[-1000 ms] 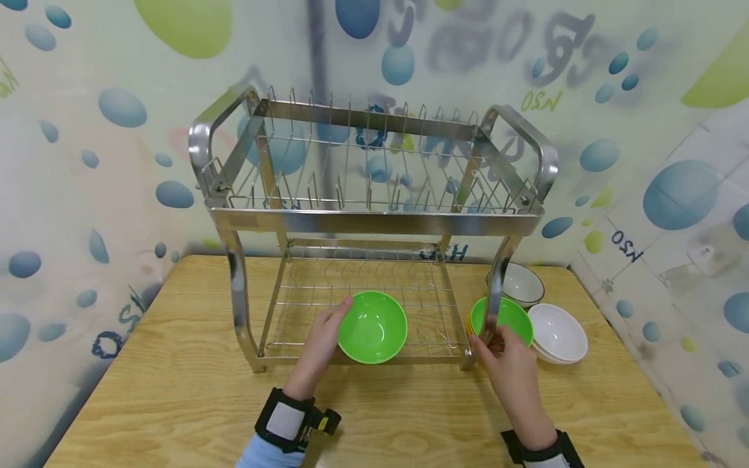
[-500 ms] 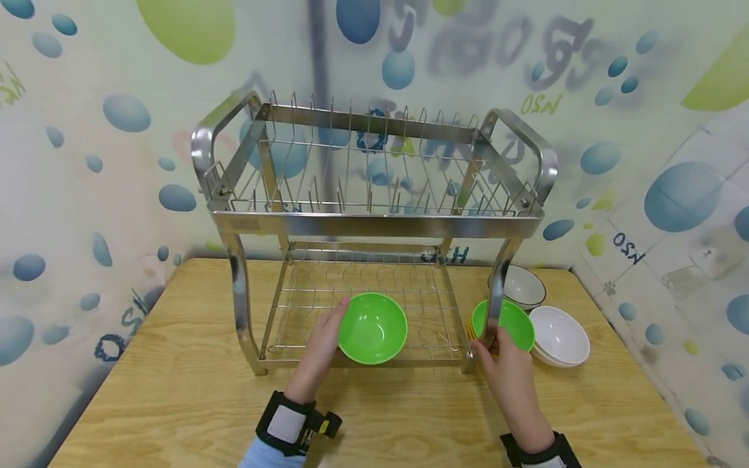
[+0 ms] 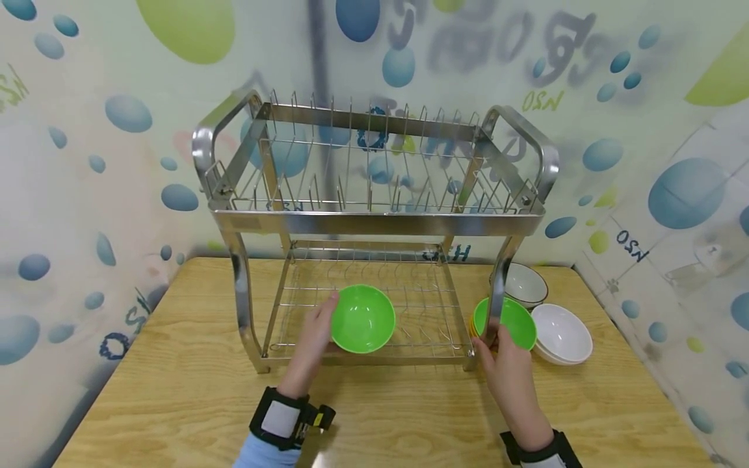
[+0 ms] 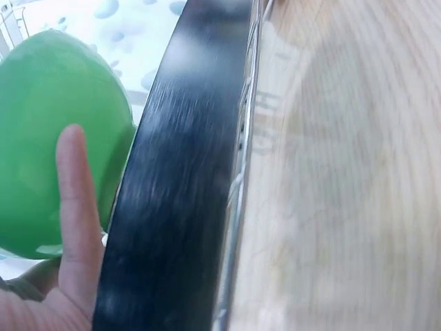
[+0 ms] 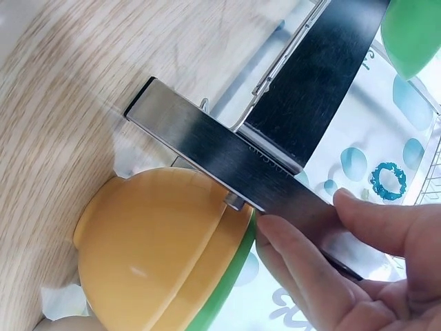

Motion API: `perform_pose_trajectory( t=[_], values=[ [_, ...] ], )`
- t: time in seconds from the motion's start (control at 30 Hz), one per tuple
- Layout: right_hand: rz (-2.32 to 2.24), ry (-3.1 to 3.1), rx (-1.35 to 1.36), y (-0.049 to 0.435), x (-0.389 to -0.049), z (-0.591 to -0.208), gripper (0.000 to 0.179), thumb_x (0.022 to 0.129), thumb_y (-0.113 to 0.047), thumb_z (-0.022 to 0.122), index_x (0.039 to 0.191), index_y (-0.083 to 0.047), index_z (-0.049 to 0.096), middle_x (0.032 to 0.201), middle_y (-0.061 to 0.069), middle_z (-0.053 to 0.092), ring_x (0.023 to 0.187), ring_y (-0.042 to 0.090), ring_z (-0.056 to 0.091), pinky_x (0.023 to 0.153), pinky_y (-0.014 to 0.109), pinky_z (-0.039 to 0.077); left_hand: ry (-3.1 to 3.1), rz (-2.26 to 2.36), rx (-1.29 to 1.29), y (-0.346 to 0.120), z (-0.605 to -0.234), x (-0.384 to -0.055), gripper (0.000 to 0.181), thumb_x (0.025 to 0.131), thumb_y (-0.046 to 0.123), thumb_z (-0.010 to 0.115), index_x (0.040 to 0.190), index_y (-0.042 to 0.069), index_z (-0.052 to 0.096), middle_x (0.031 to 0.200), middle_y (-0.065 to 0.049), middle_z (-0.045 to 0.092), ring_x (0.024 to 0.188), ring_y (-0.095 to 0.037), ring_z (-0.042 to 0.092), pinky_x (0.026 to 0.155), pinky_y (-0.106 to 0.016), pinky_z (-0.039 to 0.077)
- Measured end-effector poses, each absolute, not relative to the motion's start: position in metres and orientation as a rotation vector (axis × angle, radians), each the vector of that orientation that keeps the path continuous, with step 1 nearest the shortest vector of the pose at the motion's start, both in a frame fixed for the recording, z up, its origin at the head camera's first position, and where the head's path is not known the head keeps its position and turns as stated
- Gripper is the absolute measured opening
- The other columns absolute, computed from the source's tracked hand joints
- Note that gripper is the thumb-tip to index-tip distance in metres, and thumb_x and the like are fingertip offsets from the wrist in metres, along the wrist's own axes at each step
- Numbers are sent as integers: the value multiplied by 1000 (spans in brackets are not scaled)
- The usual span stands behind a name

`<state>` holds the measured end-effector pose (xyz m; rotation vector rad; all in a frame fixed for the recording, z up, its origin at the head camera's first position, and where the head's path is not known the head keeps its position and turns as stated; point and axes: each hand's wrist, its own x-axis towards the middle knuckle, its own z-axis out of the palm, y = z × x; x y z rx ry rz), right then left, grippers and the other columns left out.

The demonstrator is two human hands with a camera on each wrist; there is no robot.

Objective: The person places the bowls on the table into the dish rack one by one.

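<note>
My left hand [image 3: 310, 341] holds a green bowl [image 3: 363, 318] by its left side, thumb at the rim. The bowl is tilted, its inside facing the head camera, in front of the lower tier of a metal dish rack [image 3: 374, 224]. In the left wrist view one straight finger lies along the bowl's underside [image 4: 34, 158], beside the rack's dark front bar [image 4: 176, 158]. My right hand [image 3: 510, 370] pinches the rack's front right leg [image 5: 227, 148]. Just behind that leg stands a bowl stack, with a green bowl [image 3: 516, 325] on top and yellow bowls [image 5: 151, 241] beneath.
Stacked white bowls [image 3: 563, 335] stand to the right of the green and yellow stack. A dark-rimmed white bowl [image 3: 525, 286] is behind them. The rack's upper wire tier [image 3: 374, 162] stands above the hands. A patterned wall rises behind the wooden table [image 3: 175, 403].
My left hand and the green bowl have shifted slightly left and farther from me, toward the rack's lower tier. My right hand keeps its hold on the rack leg.
</note>
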<state>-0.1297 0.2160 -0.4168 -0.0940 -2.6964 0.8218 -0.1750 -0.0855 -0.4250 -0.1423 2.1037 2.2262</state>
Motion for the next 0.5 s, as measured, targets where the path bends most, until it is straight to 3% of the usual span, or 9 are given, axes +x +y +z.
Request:
perform_pose_trajectory(
  t=[0.3, 0.5],
  values=[
    [822, -2710, -103, 215, -129, -415, 36, 88, -17, 68, 112, 6, 53, 91, 21, 65, 80, 29, 63, 68, 43, 54, 2328, 2172, -166, -98, -406, -181, 57, 98, 53, 36, 125, 6, 56, 101, -24, 62, 72, -23, 68, 58, -42, 58],
    [810, -2718, -110, 215, -129, -416, 36, 88, -17, 68, 111, 6, 53, 91, 21, 65, 79, 29, 63, 67, 42, 54, 2397, 2153, -173, -102, -390, -188, 64, 94, 60, 39, 129, 9, 54, 110, -23, 59, 74, -24, 68, 55, -39, 58]
  ],
)
